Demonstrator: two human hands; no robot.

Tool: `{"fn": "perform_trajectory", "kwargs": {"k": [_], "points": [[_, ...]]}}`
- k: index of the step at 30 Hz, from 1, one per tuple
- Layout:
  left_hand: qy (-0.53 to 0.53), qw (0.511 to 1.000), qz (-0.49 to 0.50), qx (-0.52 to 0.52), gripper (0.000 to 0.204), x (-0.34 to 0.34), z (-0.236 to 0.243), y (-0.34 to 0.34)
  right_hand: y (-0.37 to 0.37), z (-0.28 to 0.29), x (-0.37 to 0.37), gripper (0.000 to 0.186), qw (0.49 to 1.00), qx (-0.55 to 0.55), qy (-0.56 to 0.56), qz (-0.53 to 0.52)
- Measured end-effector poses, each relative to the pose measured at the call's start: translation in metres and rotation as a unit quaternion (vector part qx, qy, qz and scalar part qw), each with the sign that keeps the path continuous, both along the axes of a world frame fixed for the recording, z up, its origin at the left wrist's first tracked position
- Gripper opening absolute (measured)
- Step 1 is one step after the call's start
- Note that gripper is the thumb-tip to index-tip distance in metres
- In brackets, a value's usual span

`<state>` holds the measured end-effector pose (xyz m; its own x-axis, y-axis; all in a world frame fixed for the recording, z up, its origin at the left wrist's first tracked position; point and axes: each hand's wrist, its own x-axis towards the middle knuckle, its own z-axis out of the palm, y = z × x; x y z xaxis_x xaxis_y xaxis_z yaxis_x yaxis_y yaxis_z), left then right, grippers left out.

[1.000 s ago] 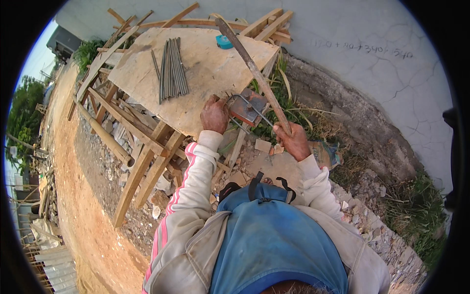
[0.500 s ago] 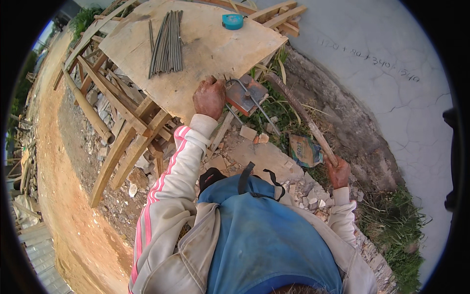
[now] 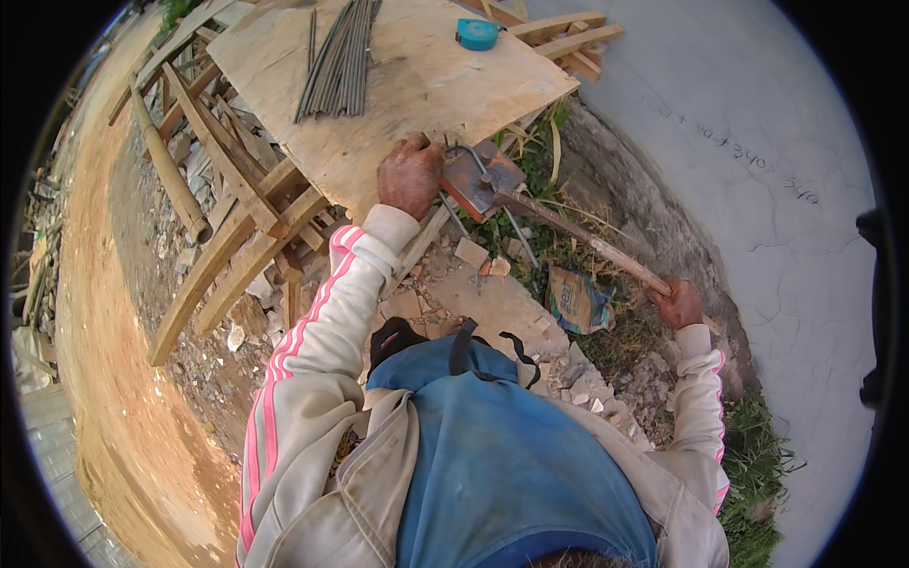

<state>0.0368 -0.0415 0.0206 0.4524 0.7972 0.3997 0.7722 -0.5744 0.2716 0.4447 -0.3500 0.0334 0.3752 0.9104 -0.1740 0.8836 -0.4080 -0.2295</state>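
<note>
My left hand (image 3: 410,177) is closed at the edge of the plywood sheet (image 3: 454,90), gripping a thin bent steel rod (image 3: 520,232) beside a rusty steel bending plate (image 3: 473,194). Its fingers hide part of the rod. The rod curves around over the plate, and a straight length sticks out toward me. With my right hand (image 3: 677,303) I grip the near end of a long rusty metal bar (image 3: 597,244). The bar's far end rests at the plate's right side, close to the rod.
A bundle of cut steel rods (image 3: 339,66) and a teal tape measure (image 3: 476,34) lie on the plywood. Timber pieces (image 3: 232,251) jut out at left. Rubble, a crumpled bag (image 3: 579,301) and weeds lie below; a grey wall (image 3: 757,123) stands at right.
My right hand has moved to the right, and the bar has swung round so its far end has come down to the plate. My left hand stays by the plate.
</note>
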Motion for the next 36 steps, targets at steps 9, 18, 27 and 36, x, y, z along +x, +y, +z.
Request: {"fn": "perform_trajectory", "kwargs": {"k": [9, 18, 27, 36], "points": [[-0.005, 1.0, -0.007, 0.005, 0.016, -0.001, 0.001, -0.001, 0.068, 0.021, 0.049, 0.031, 0.992, 0.014, -0.1, 0.079], [-0.038, 0.998, -0.009, 0.041, 0.012, 0.0, -0.001, 0.001, 0.076, 0.018, 0.048, 0.035, 0.985, 0.049, -0.12, 0.116], [-0.02, 1.0, 0.0, 0.021, 0.017, 0.001, -0.003, 0.002, 0.057, 0.024, 0.027, 0.032, 0.989, 0.048, -0.128, 0.054], [-0.006, 0.999, -0.031, 0.017, 0.015, -0.001, -0.003, 0.008, -0.007, 0.023, -0.04, 0.022, 0.986, 0.044, -0.154, -0.043]]}}
